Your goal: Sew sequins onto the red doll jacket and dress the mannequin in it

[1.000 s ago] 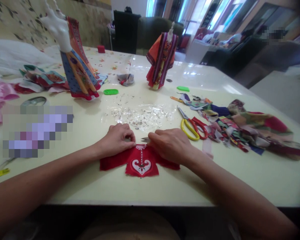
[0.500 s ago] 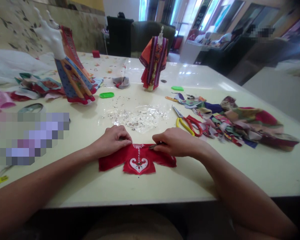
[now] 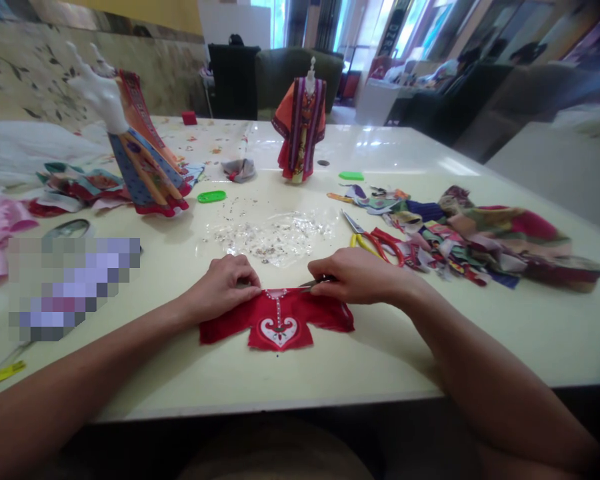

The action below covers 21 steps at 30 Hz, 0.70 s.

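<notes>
A small red doll top (image 3: 280,310) lies on the table before me, with a white heart motif on its front and a line of pale beads running down from the neck. My left hand (image 3: 227,283) is closed, its fingertips pinching the top edge left of the neckline. In my closed right hand (image 3: 347,277) is a thin, dark, pointed metal tool (image 3: 307,285), mostly covered by the fingers; it looks like tweezers. Its tip points left at the top edge, right of the neckline. Just beyond both hands, loose beads and sequins (image 3: 275,237) lie scattered on clear plastic.
Red-and-yellow scissors (image 3: 375,243) lie by a heap of fabric scraps (image 3: 445,243) on the right. A dressed doll form (image 3: 300,133) stands at the back, another mannequin (image 3: 140,153) at left. Also there are green cases (image 3: 212,197), a tape roll (image 3: 67,227) and a blurred-out object (image 3: 77,290).
The tool's tip has shifted from over the red cloth up to its top edge, as my right hand rises slightly. My left hand keeps its pinch. The camera view has tilted a little.
</notes>
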{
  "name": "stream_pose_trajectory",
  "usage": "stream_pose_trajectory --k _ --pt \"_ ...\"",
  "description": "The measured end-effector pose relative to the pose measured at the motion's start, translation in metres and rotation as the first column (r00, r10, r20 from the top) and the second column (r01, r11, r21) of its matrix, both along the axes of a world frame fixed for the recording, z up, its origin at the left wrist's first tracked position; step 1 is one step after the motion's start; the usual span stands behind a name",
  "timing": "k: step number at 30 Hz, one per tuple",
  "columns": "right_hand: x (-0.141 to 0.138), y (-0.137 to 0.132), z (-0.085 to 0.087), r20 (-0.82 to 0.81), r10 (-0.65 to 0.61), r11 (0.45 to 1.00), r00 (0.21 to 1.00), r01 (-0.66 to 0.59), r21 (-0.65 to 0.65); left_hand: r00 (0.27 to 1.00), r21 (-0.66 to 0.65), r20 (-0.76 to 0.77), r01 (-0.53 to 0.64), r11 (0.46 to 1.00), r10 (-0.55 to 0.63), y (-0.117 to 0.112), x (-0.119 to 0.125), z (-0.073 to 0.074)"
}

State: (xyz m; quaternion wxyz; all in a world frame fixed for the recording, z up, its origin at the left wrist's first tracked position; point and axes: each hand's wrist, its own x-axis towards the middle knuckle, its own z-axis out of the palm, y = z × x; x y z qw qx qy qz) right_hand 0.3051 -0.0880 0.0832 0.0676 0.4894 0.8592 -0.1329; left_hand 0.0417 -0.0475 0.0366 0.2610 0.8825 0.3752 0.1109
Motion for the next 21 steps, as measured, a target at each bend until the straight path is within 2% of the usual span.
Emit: stream_pose_trajectory --k 5,11,16,21 --pt "-0.0011 0.0004 -0.0008 -0.008 -0.003 1.0 1.0 0.003 0.005 1.0 0.068 -0.011 0.015 0.998 -0.014 0.0015 -0.0029 0.0008" --pt "-0.0036 0.0005 -0.0015 -0.013 -0.018 0.999 1.0 0.018 0.027 0.998 0.201 0.014 -0.066 0.977 0.064 0.0028 -0.0067 -0.0003" --pt "-0.0077 0.0 -0.0063 -0.048 0.004 1.0 0.999 -0.004 0.017 1.0 0.172 0.013 0.022 0.985 -0.025 0.0036 -0.0069 -0.0023" --pt "-0.0091 0.001 -0.0082 -0.03 -0.011 1.0 0.999 0.011 -0.009 0.999 0.163 0.006 0.048 0.985 -0.05 0.0056 -0.0074 -0.0047"
